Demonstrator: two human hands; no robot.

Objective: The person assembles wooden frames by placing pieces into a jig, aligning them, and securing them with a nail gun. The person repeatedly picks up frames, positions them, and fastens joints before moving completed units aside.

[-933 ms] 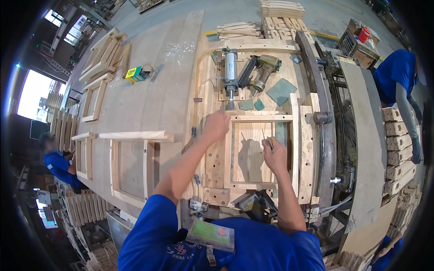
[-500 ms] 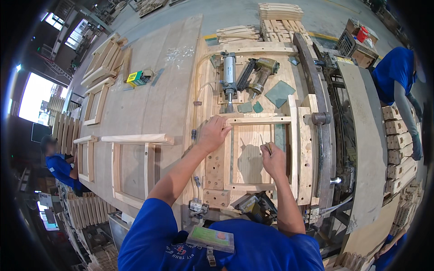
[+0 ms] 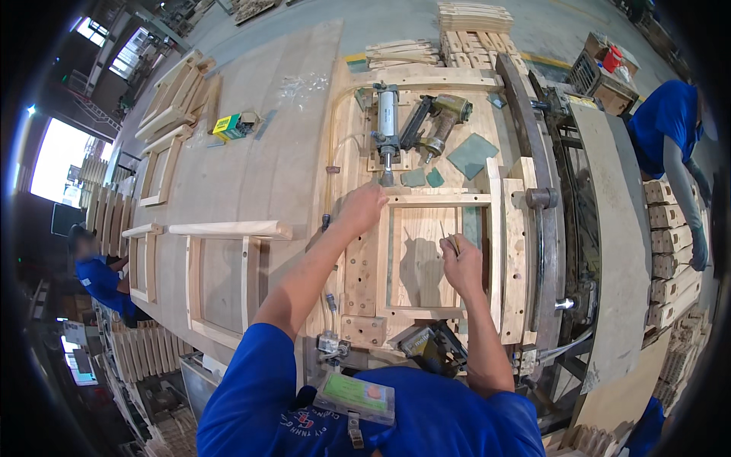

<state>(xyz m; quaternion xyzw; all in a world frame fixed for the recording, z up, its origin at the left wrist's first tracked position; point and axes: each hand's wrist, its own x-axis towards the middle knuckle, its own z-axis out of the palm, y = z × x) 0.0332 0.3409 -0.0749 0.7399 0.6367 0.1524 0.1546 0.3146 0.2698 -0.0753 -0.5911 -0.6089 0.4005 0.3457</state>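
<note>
Left hand (image 3: pixel 367 207): at the far-left corner of the pale rectangular wooden frame (image 3: pixel 442 200); cannot tell if gripping.
Frame: extends rightward and bodyward from that hand.
Right hand (image 3: pixel 463 268): closed on a thin dark straight rod (image 3: pixel 442 229) pointing away from the body.

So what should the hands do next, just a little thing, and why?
Maybe bring the thin stick over to the upper left corner of the wooden frame. The right fingers grip it over the frame's opening, and the left fingers are at that corner, perhaps steadying it.
</note>
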